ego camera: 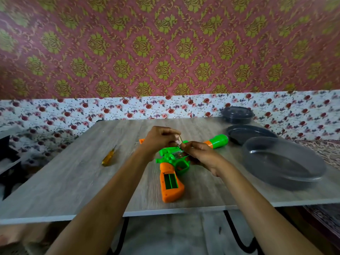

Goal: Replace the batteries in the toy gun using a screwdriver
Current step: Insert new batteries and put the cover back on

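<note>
The gun (172, 183) lies on the surface (73, 181), its orange grip nearest the person and the battery bay in the grip open and showing green inside. Just above the gun's green body, the left hand (158, 140) and right hand (200, 155) meet with curled fingers, both pinching a small pale item (178, 142) too blurred to name. A yellow-handled screwdriver (109, 157) lies left of the gun. Right of the gun sit a grey bowl (283, 162), a dark lid (248, 134) and a dark tub (237, 115).
</note>
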The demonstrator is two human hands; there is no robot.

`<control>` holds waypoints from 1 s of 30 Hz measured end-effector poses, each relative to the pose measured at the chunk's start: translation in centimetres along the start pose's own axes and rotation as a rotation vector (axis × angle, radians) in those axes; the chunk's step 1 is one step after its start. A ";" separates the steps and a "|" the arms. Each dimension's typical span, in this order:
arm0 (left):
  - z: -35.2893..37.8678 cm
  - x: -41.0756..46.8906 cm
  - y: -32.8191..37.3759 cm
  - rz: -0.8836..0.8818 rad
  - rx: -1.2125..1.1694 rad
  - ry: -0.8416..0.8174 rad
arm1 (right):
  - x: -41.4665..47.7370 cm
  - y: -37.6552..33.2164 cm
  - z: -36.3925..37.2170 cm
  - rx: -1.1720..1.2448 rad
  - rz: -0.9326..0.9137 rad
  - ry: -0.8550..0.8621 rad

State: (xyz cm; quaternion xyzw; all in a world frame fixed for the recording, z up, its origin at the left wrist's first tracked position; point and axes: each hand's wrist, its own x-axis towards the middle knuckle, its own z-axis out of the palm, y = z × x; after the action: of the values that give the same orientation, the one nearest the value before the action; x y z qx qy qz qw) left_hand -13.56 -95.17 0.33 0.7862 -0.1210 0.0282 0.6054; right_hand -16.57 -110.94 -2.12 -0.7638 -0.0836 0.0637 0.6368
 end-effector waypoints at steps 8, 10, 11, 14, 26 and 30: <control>-0.8 0.1 -0.5 -0.017 0.031 -0.176 | 1.8 0.4 -0.5 0.180 0.070 0.139; -0.5 0.0 -0.7 -0.018 0.042 -0.168 | 2.0 0.4 -0.2 0.248 0.065 0.085; -0.3 0.1 -0.9 -0.011 0.035 -0.145 | 2.1 0.5 0.1 0.266 0.065 0.044; 0.3 0.3 -1.3 0.041 0.044 -0.033 | 2.2 0.8 0.8 0.208 0.040 -0.001; 1.0 -0.2 -4.2 0.099 -0.086 0.091 | 2.3 2.4 1.4 0.268 -0.076 0.118; 1.7 -0.2 -5.3 0.190 -0.167 0.162 | 2.3 3.6 1.7 0.189 -0.176 0.120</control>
State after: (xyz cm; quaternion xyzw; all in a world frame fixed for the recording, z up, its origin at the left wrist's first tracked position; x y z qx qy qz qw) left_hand -12.71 -95.54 -5.19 0.7133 -0.1476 0.1383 0.6710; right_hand -14.48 -109.42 -5.96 -0.6925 -0.1058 -0.0305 0.7130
